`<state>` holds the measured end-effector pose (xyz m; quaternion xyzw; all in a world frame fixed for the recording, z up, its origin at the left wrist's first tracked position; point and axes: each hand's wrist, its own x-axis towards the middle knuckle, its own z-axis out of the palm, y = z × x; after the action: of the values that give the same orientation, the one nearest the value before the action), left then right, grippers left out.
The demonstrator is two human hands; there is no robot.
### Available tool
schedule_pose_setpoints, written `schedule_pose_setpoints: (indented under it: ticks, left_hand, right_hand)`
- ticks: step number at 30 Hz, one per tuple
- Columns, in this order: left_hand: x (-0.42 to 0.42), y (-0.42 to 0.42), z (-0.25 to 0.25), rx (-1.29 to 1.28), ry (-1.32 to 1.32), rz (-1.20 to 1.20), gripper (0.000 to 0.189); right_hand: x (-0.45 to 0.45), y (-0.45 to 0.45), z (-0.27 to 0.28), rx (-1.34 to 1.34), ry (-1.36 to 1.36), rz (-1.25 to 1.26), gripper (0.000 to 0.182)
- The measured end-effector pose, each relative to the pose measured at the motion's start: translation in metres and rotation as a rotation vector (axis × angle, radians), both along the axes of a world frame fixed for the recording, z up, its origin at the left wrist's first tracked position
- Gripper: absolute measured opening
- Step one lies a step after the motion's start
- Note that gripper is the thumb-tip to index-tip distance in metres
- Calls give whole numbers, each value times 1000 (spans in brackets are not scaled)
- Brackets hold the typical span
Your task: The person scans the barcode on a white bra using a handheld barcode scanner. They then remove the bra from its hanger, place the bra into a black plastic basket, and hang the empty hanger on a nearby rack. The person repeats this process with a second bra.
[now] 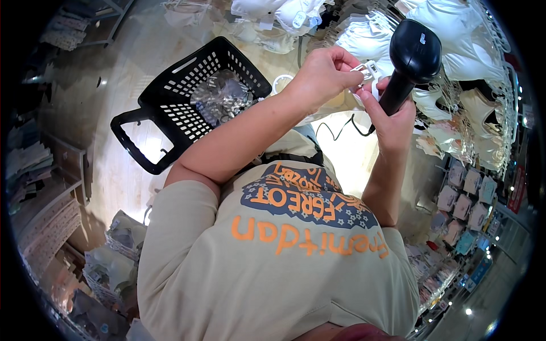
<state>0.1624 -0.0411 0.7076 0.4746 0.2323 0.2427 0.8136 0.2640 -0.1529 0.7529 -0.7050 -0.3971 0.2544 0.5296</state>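
Observation:
Between my two hands is a white plastic hanger piece with a clip (373, 70), held just left of the scanner. My left hand (326, 72) pinches its left side with thumb and fingers. In my right hand (394, 119) is the handle of a black handheld barcode scanner (414, 51), its head upward; the thumb and a fingertip also touch the hanger piece or a small thing attached to it. A coiled black cord (337, 131) hangs below the scanner. A pale garment (337, 104) is partly hidden behind my hands.
At left is a black perforated shopping basket (149, 91) holding clear plastic packaging and hangers (224, 96). White bras (458, 38) hang on racks ahead and at right. Small packs of garments (463, 206) hang lower right. More garment displays (108, 268) stand at lower left.

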Motion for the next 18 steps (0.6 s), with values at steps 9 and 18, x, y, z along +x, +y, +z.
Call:
schedule_pose_setpoints:
  ticks: [9,18]
  left_hand:
    - [-2,6,1,-21,-18,24,14]
    - [-6,18,-1,-249,-56,-10,14]
  right_hand:
    - [-5,-5,0,-66,102,-58,27]
    - [10,-12,-3,48,360,-139,17]
